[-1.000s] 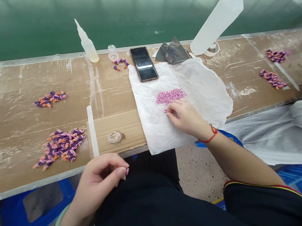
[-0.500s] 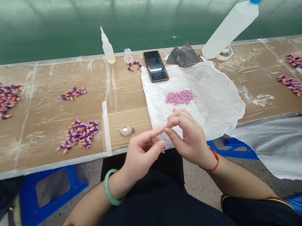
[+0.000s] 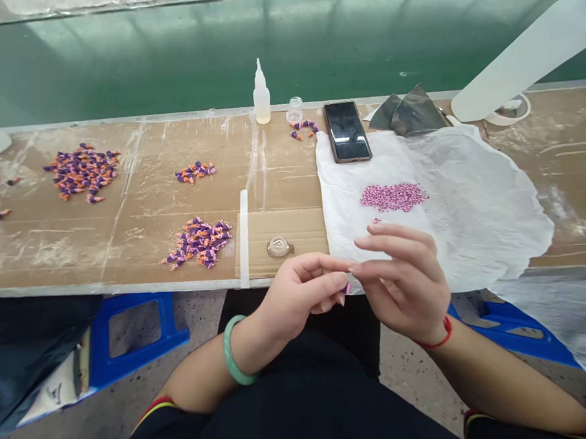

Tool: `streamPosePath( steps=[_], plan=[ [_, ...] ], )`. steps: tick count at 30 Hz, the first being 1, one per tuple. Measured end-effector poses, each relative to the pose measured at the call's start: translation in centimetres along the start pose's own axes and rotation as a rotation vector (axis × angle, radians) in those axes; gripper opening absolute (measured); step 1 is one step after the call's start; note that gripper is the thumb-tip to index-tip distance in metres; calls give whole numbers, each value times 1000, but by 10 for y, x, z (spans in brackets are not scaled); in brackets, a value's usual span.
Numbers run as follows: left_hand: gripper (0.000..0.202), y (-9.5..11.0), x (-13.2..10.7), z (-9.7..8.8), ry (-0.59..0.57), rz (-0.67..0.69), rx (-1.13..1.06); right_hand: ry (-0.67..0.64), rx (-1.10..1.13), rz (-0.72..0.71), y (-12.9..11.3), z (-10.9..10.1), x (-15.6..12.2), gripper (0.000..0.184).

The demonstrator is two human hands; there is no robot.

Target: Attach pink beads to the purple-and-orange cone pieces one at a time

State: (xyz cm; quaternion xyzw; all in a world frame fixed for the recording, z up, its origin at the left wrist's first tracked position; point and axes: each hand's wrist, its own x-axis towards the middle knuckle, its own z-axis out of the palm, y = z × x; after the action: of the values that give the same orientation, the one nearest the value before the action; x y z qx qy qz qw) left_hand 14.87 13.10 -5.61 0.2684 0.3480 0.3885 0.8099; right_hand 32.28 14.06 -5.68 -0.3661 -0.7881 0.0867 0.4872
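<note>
My left hand is closed, holding a small purple-and-pink figurine piece between thumb and fingers; most of it is hidden. Close against those fingertips, my right hand has thumb and index finger together, its other fingers spread. Whatever lies in that pinch is too small to make out. Behind the right hand, tiny pink-and-purple bits are heaped on a white cloth. A small clear round dish sits on a cardboard piece, left of the cloth. Similar purple, pink and orange pieces form a pile further left.
More such pieces lie in groups along the table. At the back stand a dropper bottle, a clear little cup, a phone, dark sheets, a tape roll and a large leaning white bottle.
The view has shifted left, so the table's things appear further right. My right hand's outer fingers have spread and lifted, while its fingertips stay by the left hand's.
</note>
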Motion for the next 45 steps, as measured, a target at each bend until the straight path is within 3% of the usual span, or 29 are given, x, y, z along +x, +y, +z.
streamPosePath(
  steps=[5, 8, 11, 16, 22, 28, 34, 39, 45],
  plan=[
    [24, 0, -1, -1, 59, 305, 231, -6, 523, 496, -18, 20, -7, 11],
    [17, 2, -5, -2, 132, 444, 413, 60, 666, 626, -24, 29, -8, 10],
    [15, 3, -8, -4, 209, 518, 531, 16, 727, 685, -26, 29, -4, 9],
    [16, 5, -9, -6, 196, 466, 478, -123, 616, 662, -28, 17, 11, 3],
    [14, 12, -13, -9, 162, 405, 416, -330, 413, 507, -26, 4, 24, 12],
    [17, 15, -17, -11, 122, 324, 453, -390, 367, 435, -27, 2, 29, 13],
    [17, 17, -19, -15, 97, 317, 349, -420, 389, 427, -29, 5, 32, 12],
    [11, 22, -31, -34, 170, 320, 306, -537, 392, 401, -20, 13, 44, 12],
    [11, 22, -41, -67, 329, 341, 367, -890, 54, 225, 6, 42, 73, 18]
  ],
)
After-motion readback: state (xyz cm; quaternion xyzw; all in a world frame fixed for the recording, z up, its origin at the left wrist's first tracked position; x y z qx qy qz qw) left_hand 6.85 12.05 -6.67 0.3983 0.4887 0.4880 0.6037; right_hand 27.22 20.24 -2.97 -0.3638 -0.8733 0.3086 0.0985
